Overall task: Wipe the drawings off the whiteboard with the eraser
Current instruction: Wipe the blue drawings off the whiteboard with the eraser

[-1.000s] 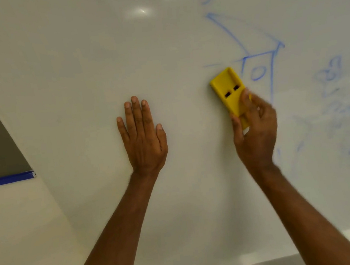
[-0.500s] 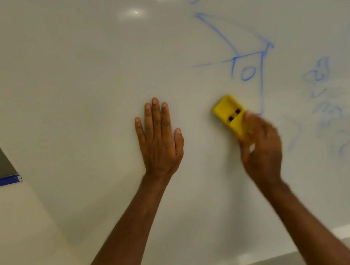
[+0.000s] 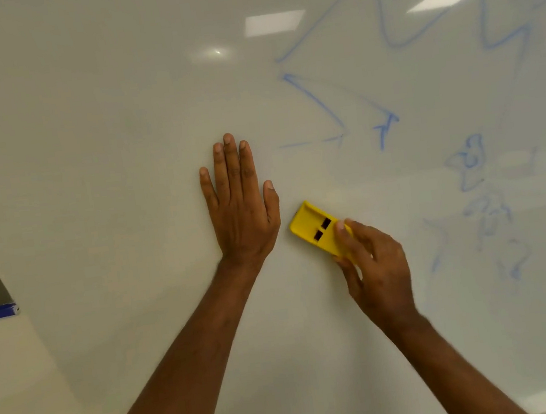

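Left hand (image 3: 243,210): flat on the whiteboard (image 3: 104,158), fingers straight and together, bracing; holds nothing.
Right hand (image 3: 373,263): curled round the lower end of the yellow eraser (image 3: 316,230), thumb on its back.
Eraser position: against the board, tilted, just right of the left hand's thumb, on a patch that looks already wiped.
Remaining marks: blue roof lines (image 3: 315,100) above the eraser; large strokes (image 3: 497,24) at the upper right; smeared scribbles (image 3: 484,205) to the right.
Risk 1: grip sits at one end only, so the far end may lift and skip ink, leaving streaks.
Risk 2: the faded scribbles suggest light passes smear rather than clear; pressure probably too low.
Risk 3: upper strokes lie well above both hands; a long reach may weaken contact.
Risk 4: a leftward sweep could knock the braced thumb.
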### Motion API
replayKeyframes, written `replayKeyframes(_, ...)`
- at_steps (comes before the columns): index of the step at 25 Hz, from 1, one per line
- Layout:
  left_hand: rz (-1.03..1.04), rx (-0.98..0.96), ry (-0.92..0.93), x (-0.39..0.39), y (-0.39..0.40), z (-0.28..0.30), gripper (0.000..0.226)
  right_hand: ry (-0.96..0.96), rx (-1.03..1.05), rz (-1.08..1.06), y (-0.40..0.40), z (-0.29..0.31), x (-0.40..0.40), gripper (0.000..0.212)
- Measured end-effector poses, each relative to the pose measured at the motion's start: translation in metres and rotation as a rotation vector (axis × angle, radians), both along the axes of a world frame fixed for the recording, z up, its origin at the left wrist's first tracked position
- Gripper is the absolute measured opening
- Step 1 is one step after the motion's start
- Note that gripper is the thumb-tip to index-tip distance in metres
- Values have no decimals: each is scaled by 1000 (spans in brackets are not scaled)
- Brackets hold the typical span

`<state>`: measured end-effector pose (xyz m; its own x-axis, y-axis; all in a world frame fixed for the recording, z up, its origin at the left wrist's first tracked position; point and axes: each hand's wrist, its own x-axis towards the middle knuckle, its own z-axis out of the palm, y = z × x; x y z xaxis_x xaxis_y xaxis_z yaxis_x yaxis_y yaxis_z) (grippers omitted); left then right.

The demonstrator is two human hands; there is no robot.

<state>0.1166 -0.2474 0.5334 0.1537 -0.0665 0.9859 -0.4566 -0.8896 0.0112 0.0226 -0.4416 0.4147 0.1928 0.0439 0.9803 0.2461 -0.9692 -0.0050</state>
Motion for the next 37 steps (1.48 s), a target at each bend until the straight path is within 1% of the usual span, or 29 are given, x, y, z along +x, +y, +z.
replayKeyframes(2,7,7,3,0,-2,4,66,-42,42,-27,-20,30,3,50)
replayKeyframes(4,12,29,1,2,0,10,66,-127,204,-69,-45,84,7,56)
replayKeyframes(6,21,46,-9,1,0,19,66,-174,341,-62,-59,142,10,60)
replayKeyframes(8,26,44,-26,1,-2,32,66,-197,387,-27,-48,175,15,62)
replayKeyframes(9,30,37,-34,1,-3,40,66,-196,361,-4,-36,180,17,61)
replayKeyframes(11,36,20,-50,2,-6,56,65,-167,217,23,-11,167,20,59)
replayKeyframes(13,33,12,-63,2,-6,63,64,-107,39,46,3,137,19,55)
replayKeyframes(15,30,24,-74,2,-4,61,62,-78,-73,58,-2,115,15,54)
replayKeyframes(16,25,31,-76,2,-2,58,62,-86,-99,52,-9,114,14,53)
replayKeyframes(18,10,25,-75,3,3,53,62,-121,-38,22,-25,129,14,54)
replayKeyframes(21,14,-18,-65,3,9,48,62,-190,173,14,-37,184,19,60)
replayKeyframes(23,19,-38,-61,3,9,46,62,-207,235,34,-26,210,22,61)
replayKeyframes(24,20,-39,-62,3,9,46,62,-210,227,42,-17,215,24,61)
replayKeyframes(26,21,-41,-67,4,9,46,62,-195,123,42,3,203,27,59)
replayKeyframes(29,21,-54,-74,5,14,44,61,-113,-58,62,16,142,24,55)
replayKeyframes(31,23,-57,-65,5,19,41,61,-73,-130,82,10,100,19,53)
replayKeyframes(33,22,-49,-57,4,21,39,62,-69,-197,67,1,77,15,50)
replayKeyframes(35,26,-37,-53,4,24,38,62,-92,-231,48,-9,87,15,48)
replayKeyframes(37,24,-33,-44,4,26,38,62,-130,-144,25,-15,126,19,50)
